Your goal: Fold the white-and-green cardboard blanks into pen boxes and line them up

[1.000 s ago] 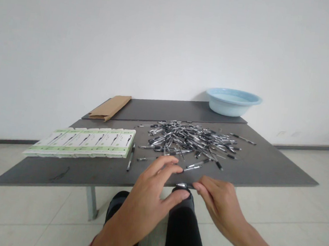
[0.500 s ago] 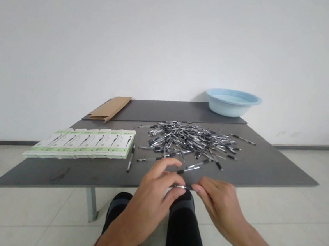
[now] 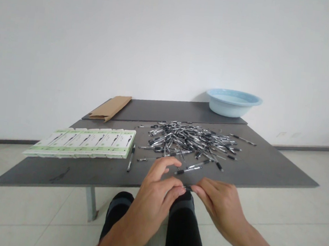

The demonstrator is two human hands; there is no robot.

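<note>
My left hand and my right hand meet just below the near edge of the dark table. Both pinch one small dark pen between their fingertips, the left from the left end, the right from the right end. A large heap of black and clear pens lies on the table just beyond my hands. A single pen lies beside a row of white and green pen boxes at the left.
A light blue basin stands at the far right of the rear table. A brown paper envelope lies at the far left. My dark-trousered knees are below the hands. White wall behind, tiled floor around.
My left fingers have closed in toward the right hand, so the short gap of pen showing between the hands has shrunk. The hands stay in about the same place.
</note>
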